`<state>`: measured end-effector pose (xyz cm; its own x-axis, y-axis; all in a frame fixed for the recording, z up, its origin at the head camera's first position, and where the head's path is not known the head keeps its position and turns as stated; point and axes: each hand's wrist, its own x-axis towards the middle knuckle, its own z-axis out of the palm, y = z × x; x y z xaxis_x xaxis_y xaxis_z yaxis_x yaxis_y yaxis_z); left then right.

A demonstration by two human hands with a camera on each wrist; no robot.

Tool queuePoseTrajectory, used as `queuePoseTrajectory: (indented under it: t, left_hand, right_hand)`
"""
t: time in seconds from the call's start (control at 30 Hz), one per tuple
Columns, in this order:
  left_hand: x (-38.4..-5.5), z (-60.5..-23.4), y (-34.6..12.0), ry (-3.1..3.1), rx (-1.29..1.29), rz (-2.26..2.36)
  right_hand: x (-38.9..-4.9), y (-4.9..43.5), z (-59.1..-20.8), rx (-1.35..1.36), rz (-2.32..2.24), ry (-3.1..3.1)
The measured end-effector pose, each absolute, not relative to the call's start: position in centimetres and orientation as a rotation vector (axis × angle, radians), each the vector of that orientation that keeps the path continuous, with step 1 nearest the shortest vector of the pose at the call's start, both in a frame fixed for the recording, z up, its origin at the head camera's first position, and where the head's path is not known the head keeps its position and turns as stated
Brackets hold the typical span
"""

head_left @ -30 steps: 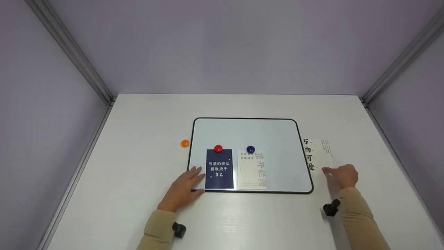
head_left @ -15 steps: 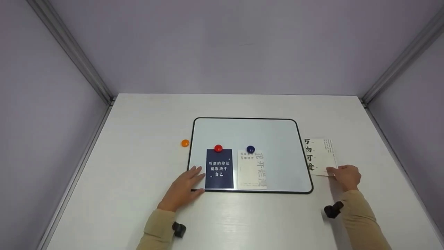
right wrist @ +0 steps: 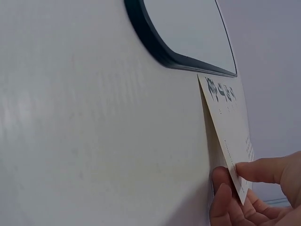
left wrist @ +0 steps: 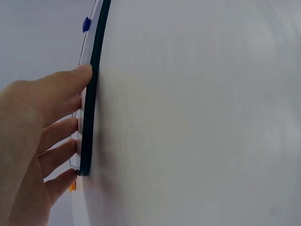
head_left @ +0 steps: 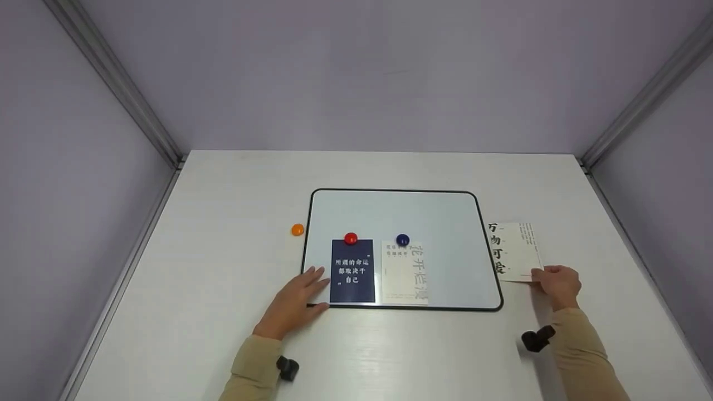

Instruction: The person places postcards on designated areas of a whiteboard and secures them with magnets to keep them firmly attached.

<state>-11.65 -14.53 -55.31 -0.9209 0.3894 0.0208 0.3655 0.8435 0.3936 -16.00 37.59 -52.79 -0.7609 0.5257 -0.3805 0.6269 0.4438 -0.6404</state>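
My right hand (head_left: 558,285) pinches the near right corner of a cream card (head_left: 518,253) printed with large black characters. In the right wrist view the thumb lies on top of the card (right wrist: 228,122) with fingers beneath, and that edge is lifted off the table. At the near left corner of the black-framed whiteboard (head_left: 451,223), my left hand (head_left: 295,301) rests with its fingers spread. On the board lie a dark blue card (head_left: 352,278) with a red magnet (head_left: 350,238) at its top, and a cream card (head_left: 401,278) under a dark blue magnet (head_left: 403,240).
An orange magnet (head_left: 298,229) sits on the white table (head_left: 234,223) just left of the board. Purple-grey walls (head_left: 367,78) enclose the table at the back and sides. A small black device (head_left: 288,368) is worn at each wrist.
My right hand has shifted slightly right and taken the card's corner between thumb and fingers, raising its near edge. The left hand and the board have stayed still.
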Motion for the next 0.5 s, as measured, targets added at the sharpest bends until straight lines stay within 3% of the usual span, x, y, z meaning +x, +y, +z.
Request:
queuePoseTrajectory:
  t: [0.5]
  left_hand:
    - [-11.66, -55.44, -14.57, 2.97, 0.621, 0.639]
  right_hand:
    - [-16.1, 38.06, -52.69, 1.124, -1.492, 2.331]
